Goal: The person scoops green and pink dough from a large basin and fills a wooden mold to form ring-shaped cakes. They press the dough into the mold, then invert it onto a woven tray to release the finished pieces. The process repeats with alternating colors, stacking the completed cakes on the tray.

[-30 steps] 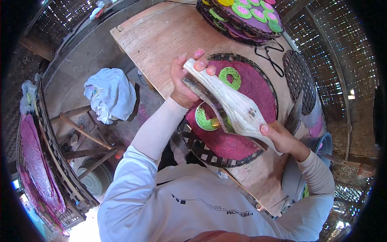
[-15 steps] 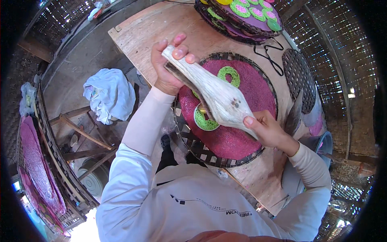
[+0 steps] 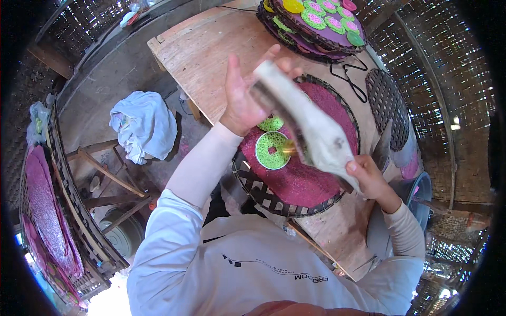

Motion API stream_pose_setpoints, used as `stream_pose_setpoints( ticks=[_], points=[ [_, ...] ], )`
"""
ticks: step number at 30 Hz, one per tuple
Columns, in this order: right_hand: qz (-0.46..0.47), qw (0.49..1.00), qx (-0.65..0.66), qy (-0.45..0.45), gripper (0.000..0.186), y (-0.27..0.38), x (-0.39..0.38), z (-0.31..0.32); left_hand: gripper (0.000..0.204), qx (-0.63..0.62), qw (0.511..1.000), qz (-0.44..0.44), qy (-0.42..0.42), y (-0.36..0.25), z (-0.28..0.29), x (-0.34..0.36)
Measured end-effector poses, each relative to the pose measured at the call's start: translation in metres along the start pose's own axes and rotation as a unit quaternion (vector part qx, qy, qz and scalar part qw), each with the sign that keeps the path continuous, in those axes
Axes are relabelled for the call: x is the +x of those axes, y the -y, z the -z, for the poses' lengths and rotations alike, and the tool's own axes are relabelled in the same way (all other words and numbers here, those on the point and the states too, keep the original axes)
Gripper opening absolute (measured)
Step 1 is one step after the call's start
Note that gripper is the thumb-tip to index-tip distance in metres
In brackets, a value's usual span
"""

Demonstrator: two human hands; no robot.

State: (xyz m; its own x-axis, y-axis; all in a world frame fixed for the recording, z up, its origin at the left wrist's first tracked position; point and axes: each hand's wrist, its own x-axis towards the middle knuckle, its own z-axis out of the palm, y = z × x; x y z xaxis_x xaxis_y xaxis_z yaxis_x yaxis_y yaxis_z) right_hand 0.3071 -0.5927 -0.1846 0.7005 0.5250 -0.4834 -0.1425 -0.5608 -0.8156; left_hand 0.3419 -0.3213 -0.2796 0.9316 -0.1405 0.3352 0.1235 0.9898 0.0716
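My right hand [image 3: 370, 178] grips the lower end of a long, pale wooden piece [image 3: 316, 134], blurred, with a darker underside and a dark knot. My left hand [image 3: 246, 95] is open at its upper end, fingers spread, the piece lying across or just over the palm. Below lies a round woven tray [image 3: 249, 187] covered by a dark pink sheet [image 3: 311, 192]. On that are a metal ring [image 3: 257, 158] around a green lacy disc [image 3: 266, 142] and another green piece [image 3: 270, 124]. Something yellowish [image 3: 288, 148] under the wooden piece is too blurred to make out.
The plywood table [image 3: 200, 52] carries stacked trays with green, pink and yellow discs [image 3: 332, 23], a black cord [image 3: 358, 79] and a woven mat [image 3: 385, 100]. A white cloth bundle [image 3: 143, 126] sits left, near a rack with pink sheets [image 3: 47, 205]. A grey bucket [image 3: 424, 181] stands right.
The wooden piece and both hands first moved up-left, then back right. My left fingers have spread from their grip. More of the ringed green disc now shows.
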Motion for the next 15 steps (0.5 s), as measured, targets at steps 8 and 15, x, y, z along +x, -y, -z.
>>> stream_pose_setpoints(
  ticks=[8, 15],
  points=[
    [0.088, 0.985, 0.15, 0.002, 0.053, 0.013, 0.011, -0.025, 0.044, 0.73, 0.676, -0.081, 0.065, 0.027, -0.042, -0.024],
    [0.189, 0.899, -0.386, -0.084, 0.078, -0.045, 0.07, -0.083, 0.04, 0.705, 0.66, -0.21, -0.153, 0.003, -0.053, -0.057]
  ],
)
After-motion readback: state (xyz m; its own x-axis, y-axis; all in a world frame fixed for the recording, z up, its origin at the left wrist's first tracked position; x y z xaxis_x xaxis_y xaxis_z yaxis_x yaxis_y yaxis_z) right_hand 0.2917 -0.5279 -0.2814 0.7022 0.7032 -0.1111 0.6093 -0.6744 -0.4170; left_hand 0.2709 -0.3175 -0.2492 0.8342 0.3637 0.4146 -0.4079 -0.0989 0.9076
